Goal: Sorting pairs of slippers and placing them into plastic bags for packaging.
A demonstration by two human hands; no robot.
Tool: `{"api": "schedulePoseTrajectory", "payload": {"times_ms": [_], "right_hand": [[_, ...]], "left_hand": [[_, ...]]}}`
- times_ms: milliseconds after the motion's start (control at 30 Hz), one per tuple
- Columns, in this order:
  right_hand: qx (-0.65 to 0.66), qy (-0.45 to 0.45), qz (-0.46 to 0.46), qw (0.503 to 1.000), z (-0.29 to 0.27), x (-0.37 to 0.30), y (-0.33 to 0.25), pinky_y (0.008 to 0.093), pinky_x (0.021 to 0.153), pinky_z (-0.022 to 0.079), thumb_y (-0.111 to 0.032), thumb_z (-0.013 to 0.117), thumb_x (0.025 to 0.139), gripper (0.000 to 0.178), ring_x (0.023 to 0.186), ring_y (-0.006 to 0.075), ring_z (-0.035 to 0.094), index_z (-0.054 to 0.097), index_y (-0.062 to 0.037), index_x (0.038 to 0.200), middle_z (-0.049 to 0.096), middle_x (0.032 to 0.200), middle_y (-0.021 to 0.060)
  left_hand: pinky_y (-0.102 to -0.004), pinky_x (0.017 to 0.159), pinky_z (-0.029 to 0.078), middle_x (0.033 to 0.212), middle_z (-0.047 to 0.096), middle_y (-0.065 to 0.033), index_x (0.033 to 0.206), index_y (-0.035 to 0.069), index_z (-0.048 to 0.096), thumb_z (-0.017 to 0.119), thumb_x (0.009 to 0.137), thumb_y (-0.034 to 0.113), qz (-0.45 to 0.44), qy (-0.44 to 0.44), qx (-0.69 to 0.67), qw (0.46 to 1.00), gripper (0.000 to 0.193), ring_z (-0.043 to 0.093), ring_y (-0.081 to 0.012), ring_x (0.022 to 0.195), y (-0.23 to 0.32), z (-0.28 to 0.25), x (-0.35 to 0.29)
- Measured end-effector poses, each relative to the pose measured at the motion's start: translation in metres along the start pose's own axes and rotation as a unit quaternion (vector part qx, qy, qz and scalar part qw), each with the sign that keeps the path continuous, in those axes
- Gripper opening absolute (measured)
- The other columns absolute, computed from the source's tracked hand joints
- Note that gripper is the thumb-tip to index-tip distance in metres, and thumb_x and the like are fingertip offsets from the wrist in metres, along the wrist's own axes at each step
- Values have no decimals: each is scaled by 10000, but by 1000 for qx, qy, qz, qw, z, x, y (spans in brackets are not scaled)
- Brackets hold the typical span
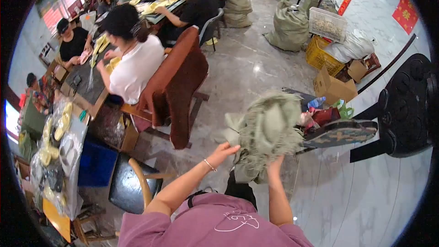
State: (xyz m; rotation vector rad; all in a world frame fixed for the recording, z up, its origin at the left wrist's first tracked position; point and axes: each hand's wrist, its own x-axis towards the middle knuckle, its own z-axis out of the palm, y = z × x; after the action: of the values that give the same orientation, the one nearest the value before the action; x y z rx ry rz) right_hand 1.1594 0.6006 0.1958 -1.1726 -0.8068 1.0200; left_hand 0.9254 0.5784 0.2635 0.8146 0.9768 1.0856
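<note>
A crumpled grey-green woven sack (270,121) with a frayed, shaggy edge hangs bunched in front of me, above the floor. My left hand (222,154) has its fingers closed on the sack's left edge; a light bracelet circles that wrist. On the near right side my right hand (274,167) grips the frayed edge, its fingers partly hidden by the cloth. Some of the sack's folds hang below my hands.
A brown-draped chair (171,84) stands ahead left, with people seated at work tables beyond. Yellow slippers (48,148) in plastic cover a table at left. Cardboard box (334,87), yellow crate (322,57), full sack (290,25) and black massage chair (407,105) stand at right.
</note>
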Motion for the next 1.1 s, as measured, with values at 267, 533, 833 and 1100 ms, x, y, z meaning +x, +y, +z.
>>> {"api": "schedulePoseTrajectory", "payload": {"times_ms": [267,533,833,1100], "right_hand": [[-426,-404,-64,807,73,240,-60,413,986,332,-290,732,660,584,1127,328,482,548,-16,1141,558,1165,151],[-272,-241,-207,908,164,451,8,423,913,390,-160,711,554,558,1057,372,505,578,-28,1080,576,1101,167],[-220,-152,-134,954,312,748,53,428,937,362,-111,680,640,508,1068,349,502,521,19,1105,547,1141,195],[-327,70,-90,938,235,986,176,376,962,357,-157,524,863,407,1124,273,451,434,-12,1233,477,1249,125]], "left_hand": [[-249,701,439,907,607,-23,1045,-2,597,622,841,337,-62,-119,197,971,396,520,-68,796,47,59,254],[-370,812,440,942,622,-202,1011,-11,610,617,771,484,135,-33,380,914,550,572,-355,892,112,48,438],[-286,784,493,541,602,-65,1094,9,620,330,972,364,14,102,146,984,474,604,-126,535,249,-114,687],[-290,464,497,348,355,14,739,-85,623,185,917,597,28,197,139,970,830,338,-81,296,340,-184,960]]}}
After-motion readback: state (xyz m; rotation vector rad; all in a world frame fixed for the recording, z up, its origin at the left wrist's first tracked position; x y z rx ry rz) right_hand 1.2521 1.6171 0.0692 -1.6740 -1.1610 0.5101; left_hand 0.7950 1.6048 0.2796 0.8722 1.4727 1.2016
